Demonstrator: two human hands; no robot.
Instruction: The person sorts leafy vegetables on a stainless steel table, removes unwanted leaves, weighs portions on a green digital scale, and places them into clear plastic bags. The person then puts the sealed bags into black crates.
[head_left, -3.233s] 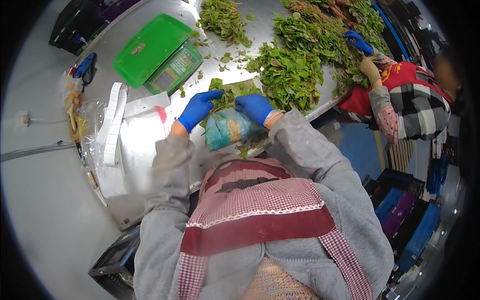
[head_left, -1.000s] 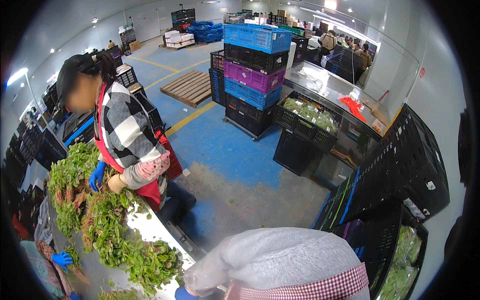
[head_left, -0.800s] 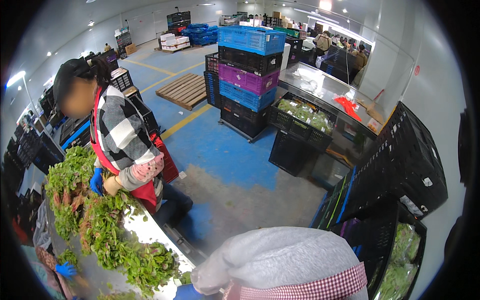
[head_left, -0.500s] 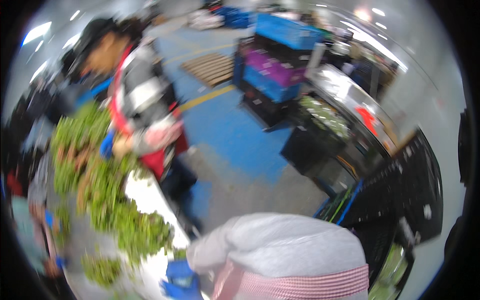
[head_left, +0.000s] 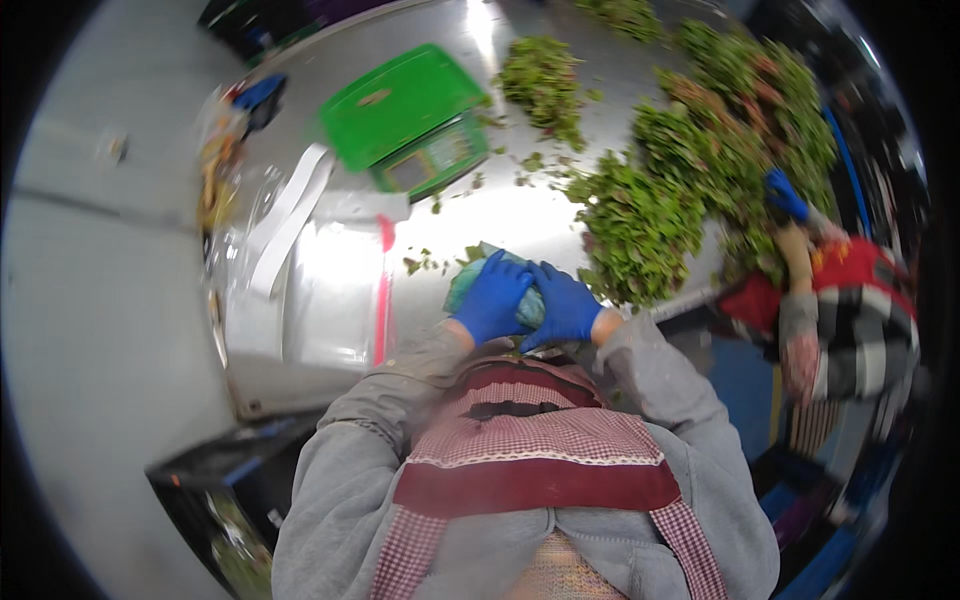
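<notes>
Both my hands wear blue gloves and meet over a crumpled teal cloth [head_left: 460, 288] at the near side of a shiny metal table [head_left: 460, 222]. My left hand [head_left: 496, 300] lies over the cloth's middle, its fingers closed down on it. From the right, my right hand [head_left: 563, 304] grips the cloth's other side, its fingertips touching the left hand. Some of the cloth is hidden beneath the gloves. Loose leaves lie just beyond it. A big heap of leafy green bunches [head_left: 640, 230] sits close to the right of my right hand.
A green scale [head_left: 400, 105] stands at the far left. Nearer lie clear plastic bags [head_left: 335, 290] with a pink strip and a white strap [head_left: 285, 225]. Another small leafy pile [head_left: 543, 85] is farther back. At right, a co-worker's gloved hand [head_left: 787, 195] touches the heap. A black crate [head_left: 235, 490] stands lower left.
The view has swung from the aisle, pallet and stacked crates to the metal table in front of me. Both my gloved hands now show together on the cloth; earlier one was at the lower edge.
</notes>
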